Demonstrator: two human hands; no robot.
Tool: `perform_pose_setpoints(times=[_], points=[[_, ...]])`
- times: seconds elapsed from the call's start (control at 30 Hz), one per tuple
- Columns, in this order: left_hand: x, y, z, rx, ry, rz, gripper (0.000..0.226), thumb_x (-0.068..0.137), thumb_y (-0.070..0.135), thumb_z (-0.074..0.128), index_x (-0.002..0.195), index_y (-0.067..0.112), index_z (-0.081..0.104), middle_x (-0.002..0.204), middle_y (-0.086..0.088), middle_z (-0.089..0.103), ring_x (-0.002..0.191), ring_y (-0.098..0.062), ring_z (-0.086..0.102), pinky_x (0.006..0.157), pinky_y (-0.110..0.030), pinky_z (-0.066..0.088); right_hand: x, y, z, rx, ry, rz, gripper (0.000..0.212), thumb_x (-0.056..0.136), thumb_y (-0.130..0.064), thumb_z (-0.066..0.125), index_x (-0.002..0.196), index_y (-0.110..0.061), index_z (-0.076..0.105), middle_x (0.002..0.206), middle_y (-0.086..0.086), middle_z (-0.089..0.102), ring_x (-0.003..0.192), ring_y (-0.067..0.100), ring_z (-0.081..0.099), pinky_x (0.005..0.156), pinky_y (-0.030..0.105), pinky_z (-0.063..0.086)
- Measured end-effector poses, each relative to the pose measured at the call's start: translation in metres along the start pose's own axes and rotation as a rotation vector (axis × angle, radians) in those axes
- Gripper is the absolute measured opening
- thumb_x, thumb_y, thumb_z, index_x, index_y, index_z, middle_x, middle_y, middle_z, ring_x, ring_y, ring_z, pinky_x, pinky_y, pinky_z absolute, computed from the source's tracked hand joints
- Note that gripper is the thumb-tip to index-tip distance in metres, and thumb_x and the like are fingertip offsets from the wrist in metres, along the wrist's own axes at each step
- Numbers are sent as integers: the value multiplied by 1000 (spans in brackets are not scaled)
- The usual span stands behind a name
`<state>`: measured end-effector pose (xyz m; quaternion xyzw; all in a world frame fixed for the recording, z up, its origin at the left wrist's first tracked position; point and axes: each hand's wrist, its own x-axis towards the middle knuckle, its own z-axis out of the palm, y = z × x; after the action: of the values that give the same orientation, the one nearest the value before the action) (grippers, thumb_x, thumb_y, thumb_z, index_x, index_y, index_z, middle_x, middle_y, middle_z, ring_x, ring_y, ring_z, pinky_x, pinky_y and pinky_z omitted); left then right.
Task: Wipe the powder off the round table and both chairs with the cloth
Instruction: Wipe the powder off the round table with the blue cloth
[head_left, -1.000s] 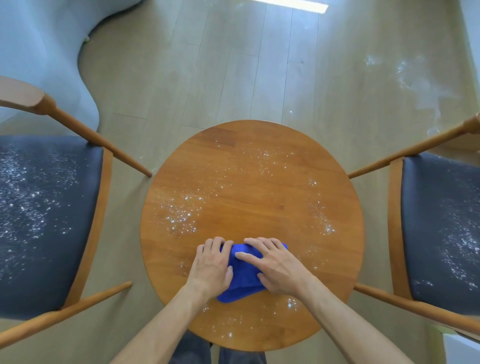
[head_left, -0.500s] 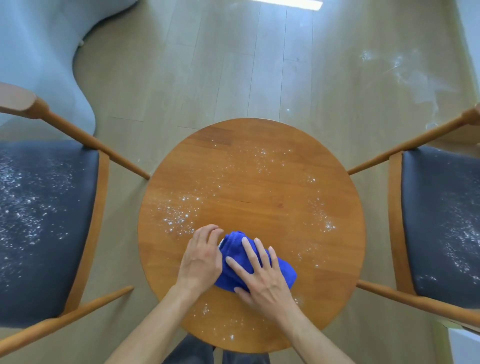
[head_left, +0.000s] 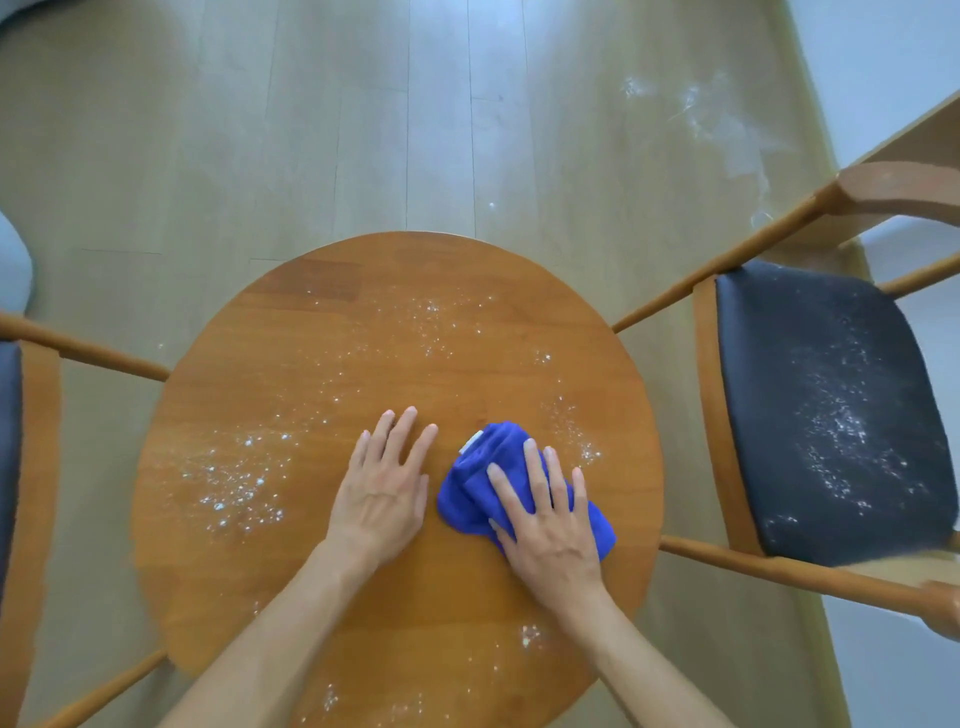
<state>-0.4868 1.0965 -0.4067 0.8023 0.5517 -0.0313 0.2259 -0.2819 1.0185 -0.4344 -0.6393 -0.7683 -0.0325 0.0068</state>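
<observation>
On the near half of the round wooden bench (head_left: 322, 332), the right hand (head_left: 545, 525) presses flat, fingers spread, on the bunched blue cloth (head_left: 498, 467); just beside it, the left hand (head_left: 384, 493) lies flat and empty on the wood. White powder (head_left: 234, 478) speckles the left side, far edge, and the black-seated wooden chair (head_left: 831, 415) past the right edge.

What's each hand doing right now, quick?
Left hand: open, flat on the table, holding nothing.
Right hand: open, palm pressing the cloth onto the table, no closed grip.
</observation>
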Motion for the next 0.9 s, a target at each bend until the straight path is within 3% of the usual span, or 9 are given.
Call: perform_pose_setpoints(times=[0.1, 0.23, 0.33, 0.43, 0.6, 0.73, 0.9], points=[[7, 0, 10, 113, -27, 5, 58, 95, 40, 44, 148, 21, 33, 157, -13, 22, 145, -34, 19, 117, -50, 21, 35, 61, 9, -105, 15, 167, 53, 97, -46, 43, 143, -21, 46, 149, 24, 38, 133, 40, 43, 101, 57, 41], [13, -4, 15, 179, -41, 29, 67, 94, 56, 8, 149, 24, 28, 158, -11, 19, 146, -32, 16, 116, -50, 22, 93, 97, 12, -40, -22, 600, 60, 94, -48, 52, 145, -17, 42, 149, 26, 34, 130, 43, 43, 94, 57, 44], [14, -5, 17, 149, -44, 17, 67, 91, 54, 15, 150, 24, 27, 160, -9, 14, 147, -30, 9, 118, -49, 15, 95, 74, 10, 21, -65, 658, 70, 86, -60, 55, 143, -20, 44, 150, 24, 34, 123, 43, 46, 84, 51, 45], [12, -5, 15, 69, -45, -7, 67, 89, 49, 23, 149, 21, 29, 160, -7, 16, 148, -27, 8, 118, -49, 14, 55, 20, 0, 78, -109, 510, 69, 84, -65, 52, 140, -25, 49, 150, 21, 36, 121, 41, 49, 81, 45, 46], [13, -5, 9, 42, -38, 27, 65, 86, 35, 25, 146, 16, 39, 157, -7, 23, 146, -29, 18, 116, -50, 21, -46, -34, -8, 196, -85, 84, 52, 88, -56, 55, 134, -34, 53, 147, 16, 43, 123, 36, 53, 91, 44, 47], [12, -4, 8, 75, -36, 23, 64, 87, 35, 24, 147, 16, 37, 157, -8, 23, 146, -29, 18, 116, -50, 21, -95, -11, -15, 232, -32, -241, 32, 89, -49, 48, 117, -41, 59, 132, 5, 61, 116, 24, 62, 83, 36, 54], [11, -4, 11, 109, -27, 22, 63, 88, 33, 24, 148, 16, 34, 158, -8, 20, 147, -29, 15, 117, -49, 20, -94, 56, -17, 235, -31, -410, 36, 87, -33, 59, 122, -41, 59, 136, 4, 57, 123, 24, 56, 89, 40, 54]])
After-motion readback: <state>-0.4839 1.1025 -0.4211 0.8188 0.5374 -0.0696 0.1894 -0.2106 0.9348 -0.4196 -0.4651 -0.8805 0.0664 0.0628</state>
